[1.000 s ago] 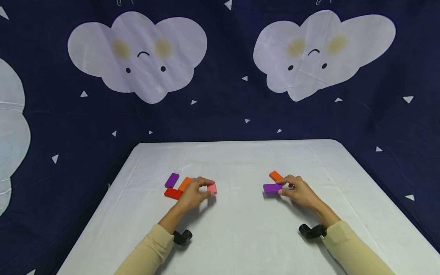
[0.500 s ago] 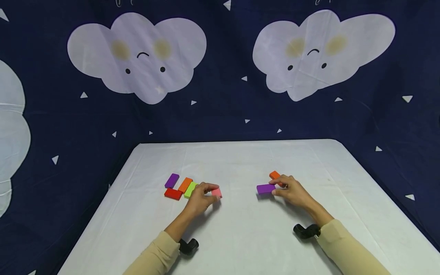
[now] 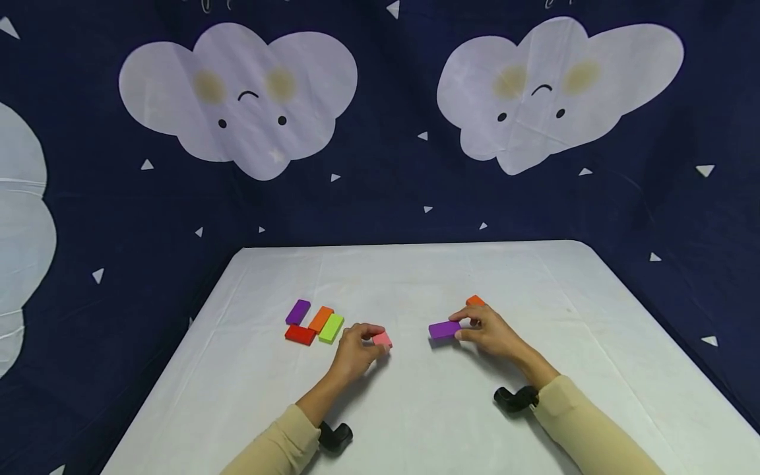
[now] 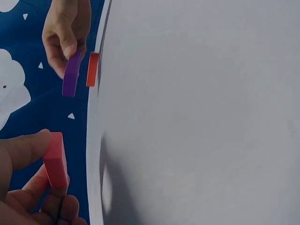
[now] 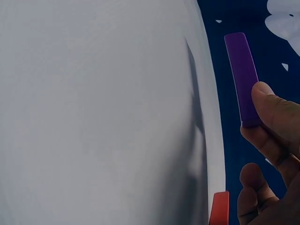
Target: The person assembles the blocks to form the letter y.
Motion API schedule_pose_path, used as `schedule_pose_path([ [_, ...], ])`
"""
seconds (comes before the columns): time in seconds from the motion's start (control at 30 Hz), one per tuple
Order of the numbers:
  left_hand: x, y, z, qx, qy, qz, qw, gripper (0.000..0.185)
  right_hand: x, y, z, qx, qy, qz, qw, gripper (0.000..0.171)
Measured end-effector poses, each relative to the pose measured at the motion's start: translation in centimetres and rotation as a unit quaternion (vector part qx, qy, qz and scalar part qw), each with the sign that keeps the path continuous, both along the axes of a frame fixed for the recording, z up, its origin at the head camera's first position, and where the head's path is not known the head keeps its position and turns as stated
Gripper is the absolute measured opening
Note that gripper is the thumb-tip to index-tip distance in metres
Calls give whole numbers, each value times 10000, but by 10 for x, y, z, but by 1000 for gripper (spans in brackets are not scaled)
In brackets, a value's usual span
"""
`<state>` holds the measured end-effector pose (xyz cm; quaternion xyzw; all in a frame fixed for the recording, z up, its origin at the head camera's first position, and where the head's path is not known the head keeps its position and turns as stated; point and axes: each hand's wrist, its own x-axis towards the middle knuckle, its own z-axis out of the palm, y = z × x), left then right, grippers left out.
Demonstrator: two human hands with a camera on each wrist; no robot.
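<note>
My left hand (image 3: 353, 356) pinches a pink block (image 3: 382, 339) between thumb and fingers; in the left wrist view the pink block (image 4: 56, 160) appears raised off the table. Across from it, my right hand (image 3: 491, 332) grips a purple block (image 3: 444, 330) by its right end. The right wrist view shows the thumb on that purple block's (image 5: 242, 77) broad face, its other end sticking out free. Just behind the right hand lies an orange block (image 3: 475, 301), partly hidden by the fingers. A gap of bare cloth separates the two held blocks.
Left of my left hand, a second purple block (image 3: 297, 312), a red block (image 3: 300, 335), another orange block (image 3: 321, 319) and a lime green block (image 3: 331, 328) lie grouped on the white table (image 3: 404, 277). A dark blue cloud-patterned curtain (image 3: 392, 198) hangs behind.
My left hand has carried the pink block right and slightly nearer me, uncovering the lime green block. The right hand has brought the purple block leftward, so the two held blocks are closer together.
</note>
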<state>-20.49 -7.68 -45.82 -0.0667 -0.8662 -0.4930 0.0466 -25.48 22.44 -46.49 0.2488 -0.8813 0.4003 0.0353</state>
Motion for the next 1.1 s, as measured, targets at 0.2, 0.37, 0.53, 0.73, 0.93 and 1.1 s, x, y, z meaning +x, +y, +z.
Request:
schedule_pose_path([
  [0.2, 5, 6, -3, -8, -249, 112, 9996, 28, 0, -5, -4, -106, -97, 203, 9997, 28],
  [0.37, 6, 12, -5, -27, -369, 109, 9993, 28, -1, -9, -6, 31, -170, 289, 9994, 27],
  [0.53, 5, 17, -6, -86, -343, 181, 9992, 29, -4, -13, -4, 125, -241, 347, 9990, 27],
  [0.73, 7, 23, -2, -28, -53, 181, 9998, 26, -10, -18, -3, 234, -238, 539, 9980, 27],
  [0.93, 6, 29, -3, -146, -14, 266, 9995, 27, -12, -20, -3, 374, -289, 506, 9976, 28],
  [1.1, 0, 34, -7, -352, -159, 346, 9987, 30, -12, -22, -3, 434, -274, 568, 9971, 28],
])
